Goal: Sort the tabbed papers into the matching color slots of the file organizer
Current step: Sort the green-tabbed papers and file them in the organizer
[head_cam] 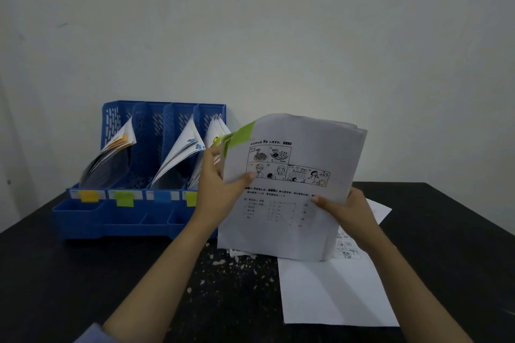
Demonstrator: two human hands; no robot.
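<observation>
I hold a stack of printed papers (295,164) upright above the table, its front sheet carrying a green tab (243,134) at the top left corner. My left hand (220,186) grips the stack's left edge, thumb across the front sheet. My right hand (344,209) grips the lower right edge. The blue file organizer (119,217) stands to the left, with orange (89,195), green (124,198), blue (162,196) and yellow (191,198) labels along its front. Papers lean in the orange, blue and yellow slots; the green slot (145,153) shows no papers.
More white sheets (334,292) lie flat on the black table (69,287) under and in front of the held stack. A pale wall stands close behind the organizer. White flecks mark the table near my left forearm.
</observation>
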